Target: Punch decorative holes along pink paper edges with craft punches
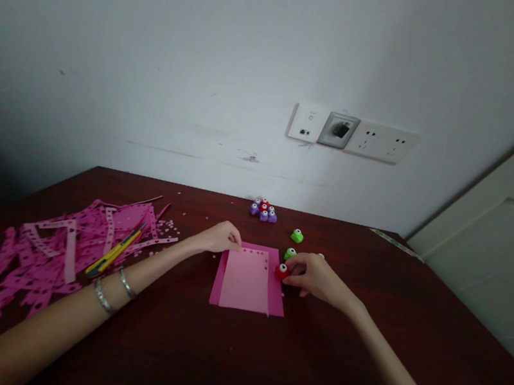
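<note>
A light pink sheet of paper (245, 285) lies over a darker pink sheet (276, 303) on the table. Small punched holes run along its top edge and down the upper right side. My left hand (223, 238) pinches the light sheet at its top left corner. At the right edge of the papers, my right hand (314, 276) has its fingers closed on a small red craft punch (281, 272). Just beyond that hand stands a green craft punch (291, 254), with a second green punch (297, 235) farther back. Another punch is mostly hidden behind the right hand.
On the left lies a heap of pink paper strips (50, 251), with a yellow utility knife (115, 251) on top and tiny cut-outs around it. Several purple and red punches (264, 210) cluster by the wall. A ruler-like strip (396, 244) lies at the far right of the table (210, 367).
</note>
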{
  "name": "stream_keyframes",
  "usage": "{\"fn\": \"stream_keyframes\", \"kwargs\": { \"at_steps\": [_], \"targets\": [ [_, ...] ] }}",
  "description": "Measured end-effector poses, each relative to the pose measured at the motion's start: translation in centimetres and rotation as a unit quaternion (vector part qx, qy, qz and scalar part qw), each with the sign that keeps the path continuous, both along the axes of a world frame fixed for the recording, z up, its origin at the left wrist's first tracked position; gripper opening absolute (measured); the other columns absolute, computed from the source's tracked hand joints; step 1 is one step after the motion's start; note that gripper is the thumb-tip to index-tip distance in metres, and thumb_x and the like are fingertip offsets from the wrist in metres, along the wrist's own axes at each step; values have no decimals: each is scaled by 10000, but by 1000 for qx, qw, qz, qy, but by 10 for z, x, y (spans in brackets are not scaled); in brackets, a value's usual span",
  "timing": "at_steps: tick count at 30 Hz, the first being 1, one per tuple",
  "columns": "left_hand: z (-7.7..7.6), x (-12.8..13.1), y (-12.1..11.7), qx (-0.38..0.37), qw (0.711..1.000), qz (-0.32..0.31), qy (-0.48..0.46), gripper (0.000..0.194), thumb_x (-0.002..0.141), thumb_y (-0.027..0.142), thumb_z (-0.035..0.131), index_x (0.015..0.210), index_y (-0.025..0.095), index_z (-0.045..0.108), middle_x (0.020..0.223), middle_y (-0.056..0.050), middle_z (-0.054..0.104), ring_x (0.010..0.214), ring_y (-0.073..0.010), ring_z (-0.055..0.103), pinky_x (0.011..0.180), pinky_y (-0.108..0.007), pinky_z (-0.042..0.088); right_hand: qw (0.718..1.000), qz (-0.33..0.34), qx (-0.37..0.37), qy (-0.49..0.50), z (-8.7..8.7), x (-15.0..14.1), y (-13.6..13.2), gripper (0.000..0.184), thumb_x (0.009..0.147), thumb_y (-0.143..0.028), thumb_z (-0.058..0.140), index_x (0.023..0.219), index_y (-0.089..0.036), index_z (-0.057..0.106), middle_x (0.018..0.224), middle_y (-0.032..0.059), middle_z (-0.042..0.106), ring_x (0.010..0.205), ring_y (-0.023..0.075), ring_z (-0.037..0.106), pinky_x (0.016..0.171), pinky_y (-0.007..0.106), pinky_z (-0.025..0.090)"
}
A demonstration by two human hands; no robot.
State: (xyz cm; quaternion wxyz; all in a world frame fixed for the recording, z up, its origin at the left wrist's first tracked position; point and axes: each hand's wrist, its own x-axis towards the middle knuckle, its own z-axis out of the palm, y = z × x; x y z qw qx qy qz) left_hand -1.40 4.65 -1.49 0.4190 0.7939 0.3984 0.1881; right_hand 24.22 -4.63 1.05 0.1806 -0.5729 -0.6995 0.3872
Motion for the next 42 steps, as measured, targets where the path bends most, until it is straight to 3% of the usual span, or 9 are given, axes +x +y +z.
{"fn": "stream_keyframes", "kwargs": {
  "at_steps": [9, 19, 28, 42],
  "targets": [
    [2, -1, 0, -74, 996, 6, -46, 109, 633, 216, 658, 683, 120, 673, 663, -54, 665, 612, -129, 575, 597, -257, 429, 1000, -1, -15, 27, -3, -1, 2, 234, 690, -250, 648, 886, -124, 632, 706, 43, 651, 619, 146, 619, 434, 199, 529],
    [1, 0, 0, -101, 994, 16, -48, 146, 598, 220, 644, 690, 115, 686, 665, -52, 664, 612, -125, 546, 593, -248, 385, 1000, 1, -3, 21, -4, -2, 2, 238, 691, -258, 653, 891, -129, 647, 690, 35, 649, 543, 112, 590, 402, 180, 512],
    [8, -1, -2, -162, 985, 39, -50, 157, 596, 231, 647, 686, 109, 689, 554, -13, 583, 482, -70, 393, 473, -231, 243, 1000, -15, 5, 7, 1, -3, 2, 253, 676, -257, 673, 892, -125, 665, 702, 37, 639, 506, 95, 567, 384, 182, 508],
    [9, -2, -2, -201, 977, 39, -53, 171, 580, 231, 681, 683, 95, 687, 557, -23, 574, 489, -71, 405, 494, -242, 258, 1000, -7, 13, 5, -2, -2, 2, 239, 685, -254, 662, 892, -134, 658, 702, 35, 641, 540, 111, 589, 386, 176, 508]
  ]
}}
